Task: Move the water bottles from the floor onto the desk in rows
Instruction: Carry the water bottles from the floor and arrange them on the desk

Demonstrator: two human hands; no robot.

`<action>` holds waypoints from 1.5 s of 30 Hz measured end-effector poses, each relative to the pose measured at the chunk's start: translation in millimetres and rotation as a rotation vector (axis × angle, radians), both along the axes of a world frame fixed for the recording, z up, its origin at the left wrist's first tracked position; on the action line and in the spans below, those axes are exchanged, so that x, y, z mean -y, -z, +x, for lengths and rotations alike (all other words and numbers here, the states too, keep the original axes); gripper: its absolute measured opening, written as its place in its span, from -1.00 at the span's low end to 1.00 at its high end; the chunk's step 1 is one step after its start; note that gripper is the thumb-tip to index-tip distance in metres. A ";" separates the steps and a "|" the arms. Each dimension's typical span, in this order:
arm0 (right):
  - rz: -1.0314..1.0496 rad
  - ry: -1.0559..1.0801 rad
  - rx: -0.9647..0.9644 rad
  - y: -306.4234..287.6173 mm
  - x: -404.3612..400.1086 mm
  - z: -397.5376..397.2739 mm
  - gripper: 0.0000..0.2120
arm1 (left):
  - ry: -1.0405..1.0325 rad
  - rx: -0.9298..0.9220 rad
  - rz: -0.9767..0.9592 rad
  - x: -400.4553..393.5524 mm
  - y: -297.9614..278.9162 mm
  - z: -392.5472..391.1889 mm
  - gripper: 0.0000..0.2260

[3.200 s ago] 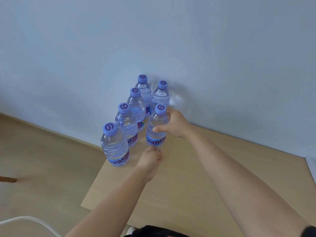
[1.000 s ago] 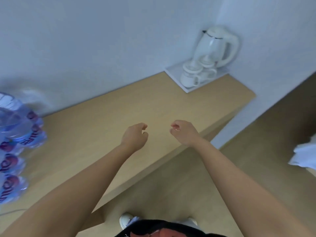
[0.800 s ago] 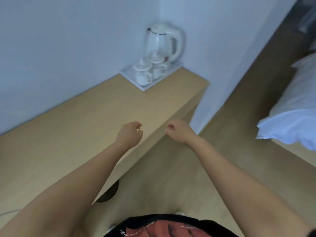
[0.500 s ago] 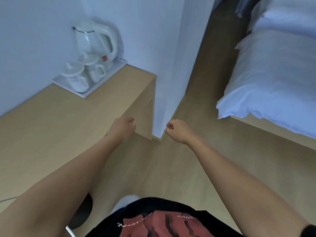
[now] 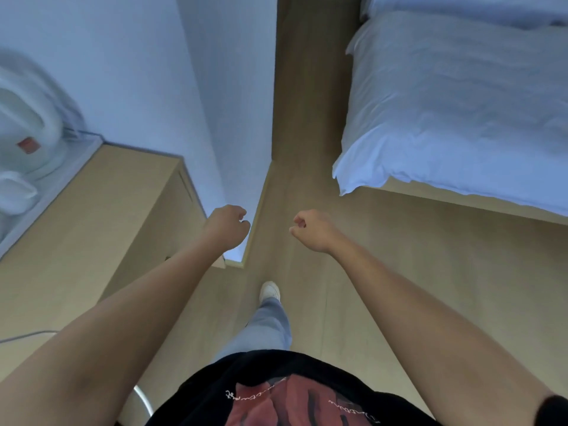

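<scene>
No water bottle is in view, so neither its bearing nor the nearer hand can be told: the left hand (image 5: 228, 226) and right hand (image 5: 312, 229), both loosely curled and empty, point toward twelve o'clock over bare floor (image 5: 399, 272), the desk (image 5: 76, 241) at nine o'clock.

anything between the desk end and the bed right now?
In the head view: a white wall corner beside the desk, then bare wood floor up to the bed. No bottles there.
</scene>
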State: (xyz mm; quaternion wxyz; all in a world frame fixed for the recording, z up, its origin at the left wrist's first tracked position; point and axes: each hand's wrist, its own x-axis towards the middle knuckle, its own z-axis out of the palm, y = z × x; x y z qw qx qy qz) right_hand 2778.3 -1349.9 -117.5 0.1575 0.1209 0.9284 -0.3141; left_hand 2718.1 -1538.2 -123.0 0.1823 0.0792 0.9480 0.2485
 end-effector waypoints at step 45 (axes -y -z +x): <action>0.000 -0.238 0.146 13.2 -387.9 -626.7 -0.56 | -0.255 0.123 0.071 -370.8 28.2 -591.6 -0.76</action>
